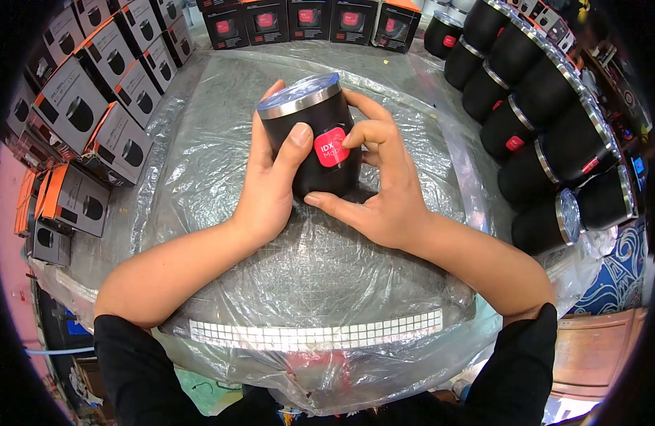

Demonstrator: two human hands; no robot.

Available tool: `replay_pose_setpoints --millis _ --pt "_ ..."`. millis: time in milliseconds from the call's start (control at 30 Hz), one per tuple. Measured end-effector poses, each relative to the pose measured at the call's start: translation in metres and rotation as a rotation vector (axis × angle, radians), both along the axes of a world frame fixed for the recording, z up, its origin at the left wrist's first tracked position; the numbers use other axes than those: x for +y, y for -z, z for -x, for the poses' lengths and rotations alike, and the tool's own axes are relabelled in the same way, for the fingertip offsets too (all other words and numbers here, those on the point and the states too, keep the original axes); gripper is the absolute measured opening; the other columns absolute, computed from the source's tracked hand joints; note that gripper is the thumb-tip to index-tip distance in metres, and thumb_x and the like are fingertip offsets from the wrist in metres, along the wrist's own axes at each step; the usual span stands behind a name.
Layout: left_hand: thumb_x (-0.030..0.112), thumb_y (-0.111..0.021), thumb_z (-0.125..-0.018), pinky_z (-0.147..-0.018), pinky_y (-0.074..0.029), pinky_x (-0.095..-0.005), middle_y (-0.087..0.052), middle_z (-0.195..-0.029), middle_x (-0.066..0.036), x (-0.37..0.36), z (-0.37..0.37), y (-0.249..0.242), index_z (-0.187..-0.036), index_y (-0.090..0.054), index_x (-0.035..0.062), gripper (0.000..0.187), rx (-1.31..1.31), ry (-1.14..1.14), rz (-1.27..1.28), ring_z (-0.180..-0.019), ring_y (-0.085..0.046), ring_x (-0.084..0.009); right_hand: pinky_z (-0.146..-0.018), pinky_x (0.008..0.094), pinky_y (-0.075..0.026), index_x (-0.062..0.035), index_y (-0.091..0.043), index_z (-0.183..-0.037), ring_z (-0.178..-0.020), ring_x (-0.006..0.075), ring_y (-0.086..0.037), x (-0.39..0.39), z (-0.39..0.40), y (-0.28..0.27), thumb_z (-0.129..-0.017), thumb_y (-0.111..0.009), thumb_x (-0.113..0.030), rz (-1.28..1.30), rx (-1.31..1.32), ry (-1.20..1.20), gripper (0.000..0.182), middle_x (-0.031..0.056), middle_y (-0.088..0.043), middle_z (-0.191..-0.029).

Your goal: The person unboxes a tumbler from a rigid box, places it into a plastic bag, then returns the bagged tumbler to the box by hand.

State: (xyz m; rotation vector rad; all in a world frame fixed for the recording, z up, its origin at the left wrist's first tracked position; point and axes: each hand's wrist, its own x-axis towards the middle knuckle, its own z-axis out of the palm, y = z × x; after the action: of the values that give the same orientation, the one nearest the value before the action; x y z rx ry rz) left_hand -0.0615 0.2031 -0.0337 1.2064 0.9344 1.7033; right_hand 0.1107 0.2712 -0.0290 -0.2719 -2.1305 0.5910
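Note:
A black tumbler [313,167] with a steel rim, a clear bluish lid and a red label reading "IDX" is held over the middle of the table, tilted slightly left. My left hand [271,177] wraps round its left side, thumb on the front beside the label. On the right side, my right hand [391,184] grips it, with the index finger bent at the label's right edge and the thumb near the base. The fingers behind the tumbler are partly hidden.
Plastic sheeting [221,163] covers the table, with a white gridded strip [317,335] near the front edge. Boxes [75,106] stand stacked at the left, and more boxes [310,21] line the back. Several black tumblers [530,167] are stacked on the right.

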Motion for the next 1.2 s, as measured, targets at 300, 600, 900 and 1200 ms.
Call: replay_pose_setpoints --millis 300,600,900,1200 --pt "0.041 -0.067 -0.105 -0.117 -0.045 -0.0408 -0.048 -0.154 -0.02 -0.003 0.001 -0.004 -0.168 -0.018 0.0048 0.088 -0.053 0.041 -0.074 -0.139 -0.054 -0.0269 -0.101 0.0404 -0.056 -0.0029 -0.074 -0.116 -0.119 0.0343 -0.073 0.0 -0.002 -0.016 -0.088 -0.085 -0.01 0.136 0.268 0.038 0.031 0.0239 -0.069 -0.135" --pt "0.039 -0.072 -0.101 -0.118 -0.043 -0.0428 -0.048 -0.154 -0.021 -0.005 -0.001 -0.004 -0.167 -0.018 0.004 0.092 -0.01 0.022 -0.112 -0.141 -0.051 -0.0291 -0.091 0.0331 -0.06 -0.0009 -0.079 -0.102 -0.108 0.0246 -0.077 0.004 -0.012 -0.028 -0.086 -0.085 -0.003 -0.008 0.215 0.079 0.016 0.0176 -0.073 -0.127" --pt "0.031 -0.071 -0.1 -0.118 -0.042 -0.0426 -0.05 -0.152 -0.02 -0.007 0.001 -0.003 -0.166 -0.02 0.0029 0.088 0.027 0.038 -0.14 -0.14 -0.052 -0.0285 -0.11 0.045 -0.054 0.0013 -0.07 -0.102 -0.13 0.0367 -0.066 0.004 -0.014 -0.029 -0.097 -0.073 -0.001 -0.19 0.108 0.041 0.007 0.0236 -0.057 -0.145" --pt "0.046 -0.061 -0.104 -0.12 -0.041 -0.0431 -0.049 -0.155 -0.021 -0.006 0.0 -0.005 -0.167 -0.018 0.0036 0.087 0.115 0.016 -0.102 -0.141 -0.053 -0.0294 -0.11 0.0482 -0.056 0.002 -0.071 -0.098 -0.124 0.0359 -0.068 0.005 -0.014 -0.026 -0.092 -0.077 0.0 -0.267 0.12 0.093 0.009 0.0219 -0.054 -0.135"
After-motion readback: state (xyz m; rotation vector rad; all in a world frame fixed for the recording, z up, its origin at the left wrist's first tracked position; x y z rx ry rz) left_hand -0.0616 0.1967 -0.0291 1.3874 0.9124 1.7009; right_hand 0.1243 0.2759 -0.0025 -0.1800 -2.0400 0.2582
